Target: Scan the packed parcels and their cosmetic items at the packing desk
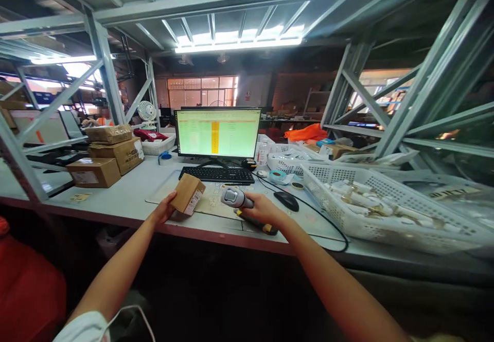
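My left hand (165, 208) is closed on the left side of a small brown cardboard box (187, 190), tilted above the table's front part. A white printed label (193, 203) shows on the box's side facing right. In my right hand (262, 209) is a grey handheld barcode scanner (236, 198), gripped by its handle with its head toward the box. Box and scanner are apart. Below the scanner, a black and yellow tool (257, 223), partly hidden by my right hand, lies at the table edge. Behind both hands stand a black keyboard (216, 174) and a lit monitor (217, 133).
Several cardboard boxes (94, 172) are stacked at the left by a metal rack post (101, 64). On the right are a black mouse (286, 201), a black cable (332, 223), a tape roll (278, 175) and a white basket (328, 190) of small packets. A rack beam crosses overhead.
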Demonstrator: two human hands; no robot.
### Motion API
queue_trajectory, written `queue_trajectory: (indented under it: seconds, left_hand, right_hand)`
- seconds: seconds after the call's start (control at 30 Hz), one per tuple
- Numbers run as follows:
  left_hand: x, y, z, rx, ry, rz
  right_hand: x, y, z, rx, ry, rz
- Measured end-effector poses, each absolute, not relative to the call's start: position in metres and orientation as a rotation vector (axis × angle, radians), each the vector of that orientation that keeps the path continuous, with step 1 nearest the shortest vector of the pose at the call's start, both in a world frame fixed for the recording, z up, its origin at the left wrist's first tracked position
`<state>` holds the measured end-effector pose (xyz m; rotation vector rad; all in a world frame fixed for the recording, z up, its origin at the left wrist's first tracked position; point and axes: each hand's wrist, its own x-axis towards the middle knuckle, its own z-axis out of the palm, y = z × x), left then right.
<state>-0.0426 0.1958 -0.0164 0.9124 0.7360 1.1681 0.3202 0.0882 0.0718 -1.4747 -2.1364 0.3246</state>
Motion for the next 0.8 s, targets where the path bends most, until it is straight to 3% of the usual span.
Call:
queue_trajectory:
  seconds: [0.23, 0.37, 0.5, 0.7, 0.8]
  left_hand:
    - [-0.038, 0.201, -0.025, 0.924, 0.767, 1.298]
    - [-0.038, 0.206, -0.033, 0.944, 0.801, 1.374]
    - [-0.041, 0.213, -0.043, 1.121, 0.886, 1.391]
    - [-0.043, 0.221, -0.054, 1.407, 1.004, 1.365]
    - [-0.044, 0.218, -0.052, 1.428, 1.034, 1.379]
  right_hand:
    - [0.365, 0.129, 0.031, -2.409, -1.718, 0.043]
    - [0.370, 0.142, 0.028, -2.559, -1.614, -0.097]
    - [0.350, 0.173, 0.047, -2.378, -1.581, -0.326]
    - [0.315, 0.256, 0.039, -2.270, -1.692, 0.120]
    - [0.310, 0.283, 0.026, -2.315, -1.675, 0.176]
